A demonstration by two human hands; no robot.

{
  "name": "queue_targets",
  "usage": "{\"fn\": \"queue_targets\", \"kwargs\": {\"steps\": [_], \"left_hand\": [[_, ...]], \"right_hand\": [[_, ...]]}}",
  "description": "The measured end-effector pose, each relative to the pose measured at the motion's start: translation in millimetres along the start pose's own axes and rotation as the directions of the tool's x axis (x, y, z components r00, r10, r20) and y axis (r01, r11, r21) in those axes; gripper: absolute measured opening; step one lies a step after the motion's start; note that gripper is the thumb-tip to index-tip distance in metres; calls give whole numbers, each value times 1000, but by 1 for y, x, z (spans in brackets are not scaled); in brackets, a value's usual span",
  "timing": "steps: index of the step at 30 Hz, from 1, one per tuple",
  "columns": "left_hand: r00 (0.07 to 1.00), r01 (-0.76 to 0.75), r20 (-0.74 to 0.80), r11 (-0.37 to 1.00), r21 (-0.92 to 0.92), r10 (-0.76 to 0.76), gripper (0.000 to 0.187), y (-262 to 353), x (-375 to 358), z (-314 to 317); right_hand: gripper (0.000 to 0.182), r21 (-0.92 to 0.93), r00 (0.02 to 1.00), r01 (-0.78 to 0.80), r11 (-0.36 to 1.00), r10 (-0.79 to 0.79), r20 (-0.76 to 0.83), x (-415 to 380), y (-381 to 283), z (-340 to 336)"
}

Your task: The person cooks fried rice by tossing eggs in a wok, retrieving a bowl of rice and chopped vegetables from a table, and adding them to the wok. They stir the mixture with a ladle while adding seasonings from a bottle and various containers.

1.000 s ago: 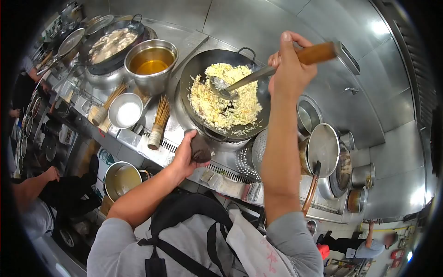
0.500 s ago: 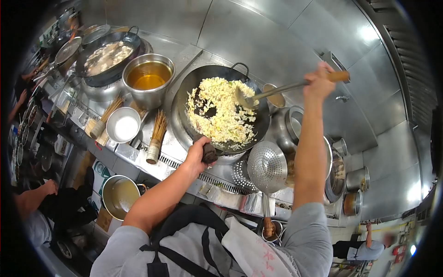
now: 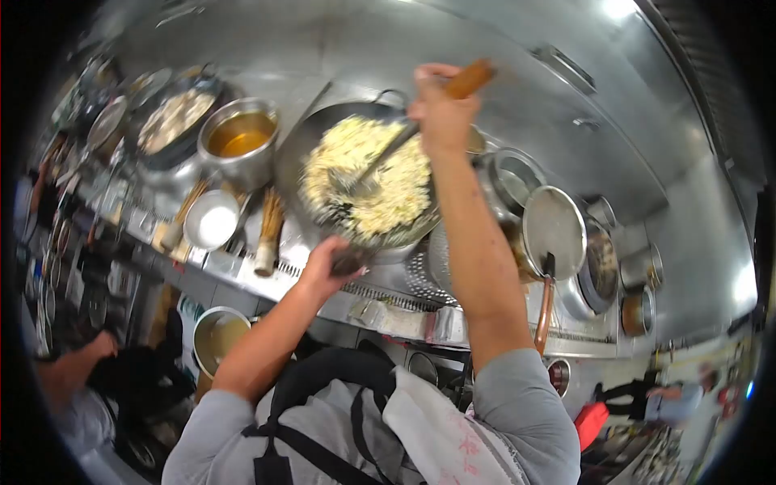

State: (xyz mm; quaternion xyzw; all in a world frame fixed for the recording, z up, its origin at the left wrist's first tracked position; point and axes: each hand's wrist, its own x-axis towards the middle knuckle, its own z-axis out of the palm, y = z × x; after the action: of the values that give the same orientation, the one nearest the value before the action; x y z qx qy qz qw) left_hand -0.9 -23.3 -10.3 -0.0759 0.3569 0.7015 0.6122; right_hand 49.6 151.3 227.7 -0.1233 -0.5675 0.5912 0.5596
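A dark wok (image 3: 293, 152) stands on the range, filled with loose yellow and white food (image 3: 408, 187) that looks like egg fried rice. My left hand (image 3: 322, 267) is closed at the wok's near side, around a dark cloth or grip (image 3: 350, 260) where the handle would be. Over the wok's far right side, my right hand (image 3: 444, 113) grips the wooden handle of a ladle (image 3: 394, 147). The ladle's metal bowl is down in the food, left of the middle, and smeared by motion.
Left of the wok are a pot of amber liquid (image 3: 241, 103), a metal bowl (image 3: 212, 220), a bamboo brush (image 3: 271, 226) and a second wok (image 3: 166, 153). A long-handled strainer (image 3: 554, 234) lies at right. Another person (image 3: 73, 380) is at lower left.
The ladle has swept left and toward me through the food, with my right hand moving left. My left hand has shifted slightly left with the wok. The view has turned somewhat.
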Motion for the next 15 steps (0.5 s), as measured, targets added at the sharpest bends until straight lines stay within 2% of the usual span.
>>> {"fn": "queue_targets", "kwargs": {"steps": [1, 2, 3, 4, 6, 7, 9, 11, 12, 13, 15], "left_hand": [[1000, -14, 20, 1000, -2, 14, 20, -10, -31, -12], [999, -42, 11, 990, 132, 41, 23, -18, -70, -24], [997, 51, 57, 992, 116, -58, 27, -29, -79, -66], [998, -25, -50, 995, 101, 30, 26, -29, -112, -39], [999, -6, -42, 998, 63, 8, 23, -28, -104, -19], [1000, -21, -5, 999, 43, 21, 21, -14, -92, -4], [999, -23, -45, 998, 66, 26, 13, 8, -36, 30], [1000, -20, -7, 995, 96, 21, 12, 6, 5, 26], [999, -51, -8, 997, 65, 51, 13, -1, 0, 16], [997, -49, 65, 996, 70, 45, 19, -10, -7, -6], [996, -47, 87, 990, 130, 36, 21, -24, -48, -42]], "right_hand": [[20, 2, 998, 37, 999, -37, 42, 6, 3, -6], [19, 13, 997, 79, 997, -79, 23, 5, -20, -7], [18, 7, 991, 137, 991, -137, 0, 5, -52, -7], [16, -8, 986, 168, 986, -168, -17, 2, -83, -10], [14, 107, 966, 237, 966, -246, 75, -7, -130, -8], [14, 113, 971, 220, 969, -229, 74, -11, -123, -5], [11, -191, 997, 77, 979, -77, 12, -12, -98, 6], [9, -264, 994, 108, 959, -106, 22, 3, -11, 6], [8, -237, 983, 178, 955, -184, -2, 10, 13, 3], [7, -215, 964, 254, 943, -266, -27, 17, 19, -5], [9, -224, 955, 276, 935, -293, -44, 23, -24, -10]]}}
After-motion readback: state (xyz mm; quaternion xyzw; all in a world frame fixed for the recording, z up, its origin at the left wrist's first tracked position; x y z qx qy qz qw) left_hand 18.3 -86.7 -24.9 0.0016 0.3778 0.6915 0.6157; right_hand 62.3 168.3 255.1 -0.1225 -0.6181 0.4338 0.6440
